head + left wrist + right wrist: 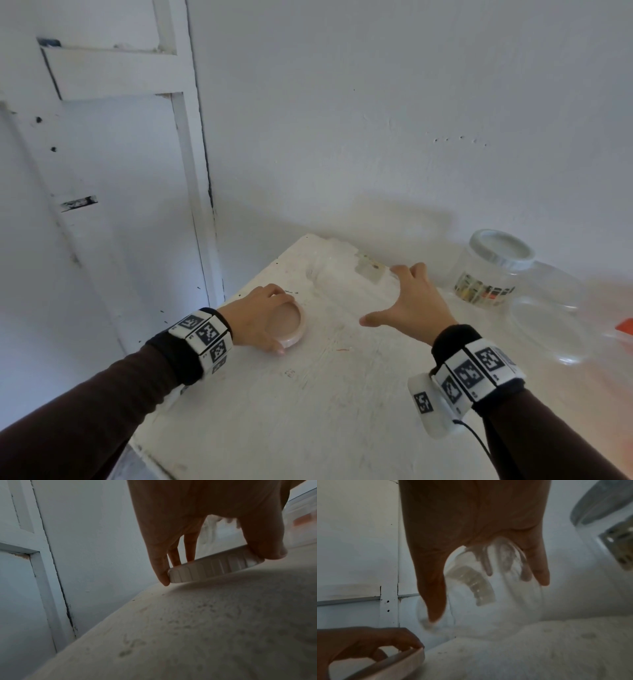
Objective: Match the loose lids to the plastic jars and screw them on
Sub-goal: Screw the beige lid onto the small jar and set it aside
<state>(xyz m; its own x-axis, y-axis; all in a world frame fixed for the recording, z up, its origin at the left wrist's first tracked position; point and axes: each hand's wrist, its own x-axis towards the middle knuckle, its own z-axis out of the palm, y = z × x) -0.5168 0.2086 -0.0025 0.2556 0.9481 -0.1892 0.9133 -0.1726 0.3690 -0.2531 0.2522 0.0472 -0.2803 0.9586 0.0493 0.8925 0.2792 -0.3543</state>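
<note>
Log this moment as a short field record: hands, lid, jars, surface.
left hand: grips the loose lid by its rim, on the table
right hand: spread around a clear open jar, thumb and fingers on its sides
lidded jar: upright, far right, by the wall
empty jar: clear, right edge, no lid

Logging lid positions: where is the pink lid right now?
In the head view the pink lid lies on the white table, near its left edge, gripped by the left hand.
</note>
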